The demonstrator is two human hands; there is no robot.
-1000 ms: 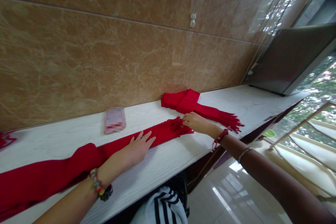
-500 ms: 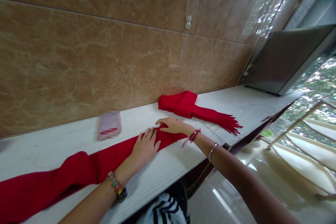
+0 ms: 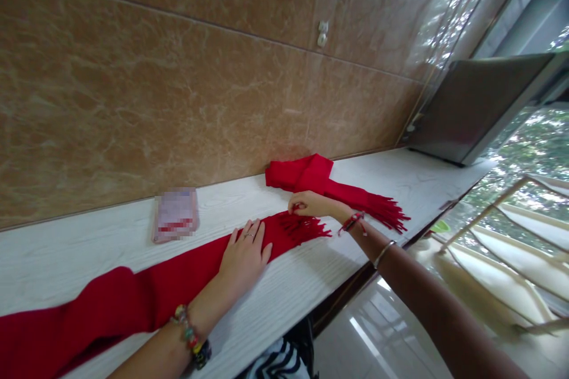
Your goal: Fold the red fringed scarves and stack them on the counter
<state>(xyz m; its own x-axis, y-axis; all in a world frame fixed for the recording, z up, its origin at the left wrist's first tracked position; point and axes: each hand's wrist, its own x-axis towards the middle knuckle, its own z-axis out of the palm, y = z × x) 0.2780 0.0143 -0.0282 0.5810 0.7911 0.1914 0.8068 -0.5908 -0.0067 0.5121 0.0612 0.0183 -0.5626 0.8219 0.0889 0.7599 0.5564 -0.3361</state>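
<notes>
A long red scarf (image 3: 191,263) stretches across the white countertop from the lower left, with a soft fold near its left part and a fringed end at the right. My left hand (image 3: 246,253) lies flat on the scarf, fingers spread, a ring on one finger. At the far edge of the fringe, my right hand (image 3: 306,204) has its fingertips pinched together on the strands. Part of what they grip is hidden behind the curled fingers. Just beyond, a second red scarf (image 3: 302,173) is folded over itself, its fringe pointing right.
A phone-like flat object (image 3: 175,215), blurred out, rests near the wall at the left. Brown marble tiles (image 3: 178,100) rise behind the counter (image 3: 284,284). A grey metal box-shaped appliance (image 3: 471,109) stands at the far right end. Pale metal racks (image 3: 511,260) are on the right.
My right hand has moved right and its fingers have curled into a pinch, uncovering the fringe, which now lies spread out. My left hand stays flat on the scarf.
</notes>
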